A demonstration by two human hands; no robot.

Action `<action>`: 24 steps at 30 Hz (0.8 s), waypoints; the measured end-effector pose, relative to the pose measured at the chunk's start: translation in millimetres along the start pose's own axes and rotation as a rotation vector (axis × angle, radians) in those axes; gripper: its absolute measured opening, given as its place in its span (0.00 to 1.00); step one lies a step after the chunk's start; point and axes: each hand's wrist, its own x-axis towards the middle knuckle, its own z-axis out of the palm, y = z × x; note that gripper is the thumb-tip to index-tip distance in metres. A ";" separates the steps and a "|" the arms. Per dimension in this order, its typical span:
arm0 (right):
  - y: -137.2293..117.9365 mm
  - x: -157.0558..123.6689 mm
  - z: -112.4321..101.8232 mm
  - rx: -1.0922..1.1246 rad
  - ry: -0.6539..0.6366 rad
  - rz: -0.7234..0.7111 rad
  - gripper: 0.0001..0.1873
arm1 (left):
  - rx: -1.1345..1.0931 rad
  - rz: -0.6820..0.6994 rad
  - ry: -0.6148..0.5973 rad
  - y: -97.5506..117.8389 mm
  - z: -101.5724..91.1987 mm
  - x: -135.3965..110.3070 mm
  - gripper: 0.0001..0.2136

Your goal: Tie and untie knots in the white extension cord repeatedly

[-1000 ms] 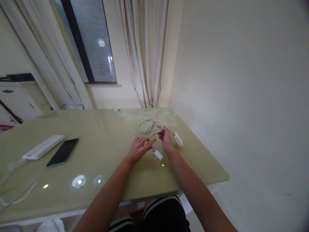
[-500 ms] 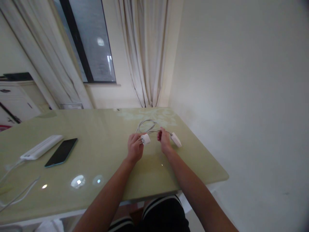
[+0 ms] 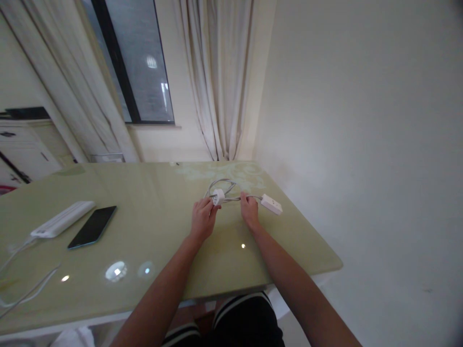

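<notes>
My left hand [image 3: 202, 218] is closed on the white plug [image 3: 217, 196] of a short extension cord. My right hand [image 3: 249, 210] grips the white cable [image 3: 231, 198] a little to the right of the plug, fingers wrapped round it. The cord's small white socket block [image 3: 271, 204] lies on the table just right of my right hand. A loop of the cable [image 3: 220, 184] lies on the table beyond both hands. All of this is over the right half of the pale green glass table [image 3: 155, 231].
A white power strip [image 3: 63, 219] and a dark phone [image 3: 92, 226] lie at the table's left, with white cords [image 3: 25, 289] trailing off the near left edge. The wall runs close along the right edge. Curtains and a window stand behind the table.
My left hand picked the plug up from the table and carried it up toward the far side. The socket block swung out to the right as my right hand shifted along the cable.
</notes>
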 end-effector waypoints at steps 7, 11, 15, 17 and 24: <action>1.2 3.0 -0.8 -0.015 0.005 0.007 0.30 | -0.030 -0.015 -0.011 -0.5 2.6 -0.4 0.13; 1.0 3.8 -1.7 0.014 -0.003 -0.002 0.30 | -0.078 -0.049 -0.009 -0.5 3.3 -0.2 0.14; 2.6 4.7 -1.1 0.092 -0.013 0.028 0.30 | -0.135 -0.078 -0.007 -0.4 3.8 0.7 0.15; 4.9 5.5 0.7 0.163 -0.024 0.054 0.30 | -0.166 -0.087 -0.011 -0.1 4.3 1.0 0.15; 12.5 6.4 7.9 0.404 -0.052 0.198 0.30 | -0.233 -0.103 -0.059 0.2 6.7 -0.1 0.15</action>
